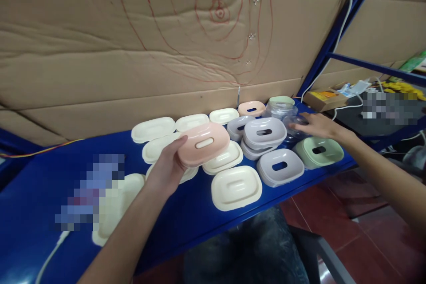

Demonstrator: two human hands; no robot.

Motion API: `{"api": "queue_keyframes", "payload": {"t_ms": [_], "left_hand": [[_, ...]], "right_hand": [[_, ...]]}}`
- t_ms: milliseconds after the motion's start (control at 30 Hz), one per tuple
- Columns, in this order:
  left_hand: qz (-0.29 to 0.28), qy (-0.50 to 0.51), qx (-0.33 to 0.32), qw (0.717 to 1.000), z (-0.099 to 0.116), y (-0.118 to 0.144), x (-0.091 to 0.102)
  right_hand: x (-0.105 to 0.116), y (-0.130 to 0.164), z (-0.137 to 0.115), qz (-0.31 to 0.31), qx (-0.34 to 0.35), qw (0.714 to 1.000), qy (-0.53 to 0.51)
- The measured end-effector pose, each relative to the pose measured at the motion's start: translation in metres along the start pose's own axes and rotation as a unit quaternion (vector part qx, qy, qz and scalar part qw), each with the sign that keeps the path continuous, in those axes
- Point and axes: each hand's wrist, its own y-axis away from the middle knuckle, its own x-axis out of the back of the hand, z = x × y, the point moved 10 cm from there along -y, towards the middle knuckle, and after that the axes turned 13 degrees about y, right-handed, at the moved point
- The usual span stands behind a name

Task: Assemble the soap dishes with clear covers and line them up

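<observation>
Meanwhile left hand (165, 166) grips pink lid (203, 143), right hand (317, 125) touches clear container (294, 128)

It looked like a small packing or assembly workshop: a blue metal worktop (206, 213) carried many identical plastic lids (236, 187) in batches, flattened cardboard sheets (133, 53) lined the wall behind, and cables (339, 31) ran along the blue racking (376, 67)

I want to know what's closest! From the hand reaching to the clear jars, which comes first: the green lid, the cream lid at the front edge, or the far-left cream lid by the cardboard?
From the right hand:
1. Green lid, just below the hand.
2. Front cream lid, at the table's edge, middle.
3. Far-left cream lid, by the cardboard.
</observation>
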Motion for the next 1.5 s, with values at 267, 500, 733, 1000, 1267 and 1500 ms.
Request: {"api": "queue_keyframes", "payload": {"t_ms": [267, 500, 733, 1000, 1267, 1500], "left_hand": [[-0.012, 0.010, -0.014, 1.000, -0.001, -0.002, 0.000], [-0.085, 0.048, -0.015, 0.995, -0.009, -0.004, -0.014], [-0.154, 0.054, -0.027, 0.986, -0.002, 0.007, -0.026], [-0.173, 0.091, -0.061, 0.979, 0.009, 0.021, -0.035], [-0.163, 0.063, -0.098, 0.980, 0.006, 0.021, -0.028], [-0.162, -0.038, -0.208, 0.964, 0.019, 0.028, -0.030]], "right_hand": [[0.063, 0.032, 0.008, 0.129, -0.041, 0.991, -0.016], [0.147, 0.103, -0.152, 0.354, 0.101, 0.917, -0.151], [0.129, 0.100, -0.303, 0.328, 0.244, 0.876, -0.257], [0.123, 0.088, -0.305, 0.352, 0.238, 0.861, -0.279], [0.117, 0.090, -0.303, 0.359, 0.238, 0.855, -0.290], [0.120, 0.098, -0.305, 0.383, 0.261, 0.834, -0.300]]}}
